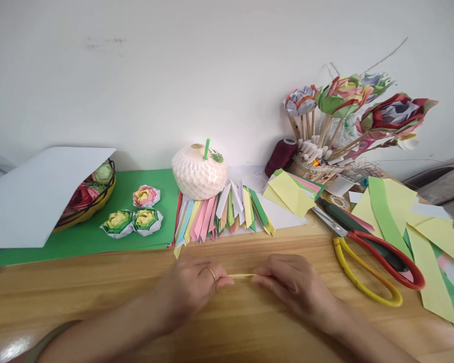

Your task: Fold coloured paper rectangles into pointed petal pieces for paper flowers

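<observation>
Between my two hands a narrow yellow paper strip (pixel 242 276) is stretched level, seen edge-on just above the wooden table. My left hand (pixel 196 280), with a ring on one finger, pinches its left end. The right end is pinched by my right hand (pixel 287 277). My fingers cover both ends, so any folds there are hidden. Just beyond my hands lies a row of folded paper strips (pixel 230 209) in pink, yellow, green, white and blue. Large scissors (pixel 378 262) with one red and one yellow handle rest to the right of my right hand.
Three paper flowers (pixel 147 219) sit on green paper (pixel 79 247) at left, near a basket (pixel 85 214) partly under a white sheet (pixel 41 191). A foam-wrapped round object (pixel 199 174), a thread spool (pixel 281 157) and stemmed paper flowers (pixel 344 96) stand behind. Cut paper pieces (pixel 431 267) lie right.
</observation>
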The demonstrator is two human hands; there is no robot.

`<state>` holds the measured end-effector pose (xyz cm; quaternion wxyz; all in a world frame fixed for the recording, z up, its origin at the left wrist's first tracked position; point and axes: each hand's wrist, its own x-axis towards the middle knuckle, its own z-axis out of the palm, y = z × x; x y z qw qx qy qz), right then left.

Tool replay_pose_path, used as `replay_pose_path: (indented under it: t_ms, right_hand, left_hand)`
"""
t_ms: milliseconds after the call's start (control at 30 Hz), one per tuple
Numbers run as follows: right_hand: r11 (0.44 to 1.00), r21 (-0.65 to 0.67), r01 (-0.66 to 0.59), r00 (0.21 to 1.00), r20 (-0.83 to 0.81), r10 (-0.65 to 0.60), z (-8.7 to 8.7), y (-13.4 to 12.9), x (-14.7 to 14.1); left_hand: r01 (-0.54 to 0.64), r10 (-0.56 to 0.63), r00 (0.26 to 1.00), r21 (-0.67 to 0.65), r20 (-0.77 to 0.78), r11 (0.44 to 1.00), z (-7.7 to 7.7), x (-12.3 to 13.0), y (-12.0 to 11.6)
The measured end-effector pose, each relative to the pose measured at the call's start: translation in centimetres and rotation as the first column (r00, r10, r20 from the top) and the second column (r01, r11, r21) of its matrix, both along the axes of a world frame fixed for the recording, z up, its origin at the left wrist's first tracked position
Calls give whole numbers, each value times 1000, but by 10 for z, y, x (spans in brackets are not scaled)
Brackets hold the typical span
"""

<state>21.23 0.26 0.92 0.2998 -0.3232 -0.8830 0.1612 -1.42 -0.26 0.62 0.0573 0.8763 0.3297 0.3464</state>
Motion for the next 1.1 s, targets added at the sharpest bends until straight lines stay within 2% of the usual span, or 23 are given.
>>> replay_pose_path:
  t_ms: [233, 433, 533, 667, 800, 900, 1000, 1100]
  right_hand:
    - [975, -208, -78, 995, 52, 90, 8, 4, 9]
    - [971, -212, -109, 989, 75, 128, 13, 5, 16]
    - [973, -206, -107, 990, 69, 123, 16, 6, 16]
    - [985, -153, -76, 995, 44, 84, 15, 6, 12]
    - [1000, 2, 7, 999, 51, -7, 11, 6, 0]
    - [991, 122, 51, 996, 62, -59, 11, 4, -10]
    - [984, 173, 40, 996, 67, -52, 10, 1, -19]
    - [989, 150, -5, 999, 51, -3, 9, -2, -23]
  left_hand:
    - [20, -26, 999, -170, -32, 985, -2, -7, 2]
    - [89, -94, 995, -234, -12, 968, -2, -12, 3]
    - [72, -68, 997, -200, 28, 977, -2, -11, 3]
    - [-6, 22, 995, -157, 99, 988, 0, -7, 4]
    - [-26, 47, 990, -151, 136, 988, 1, -2, 5]
    - [-19, 41, 990, -152, 138, 988, 2, 2, 4]
    - [2, 18, 989, -136, 144, 991, 3, 7, 2]
    - [19, 1, 987, -127, 158, 992, 5, 10, 1]
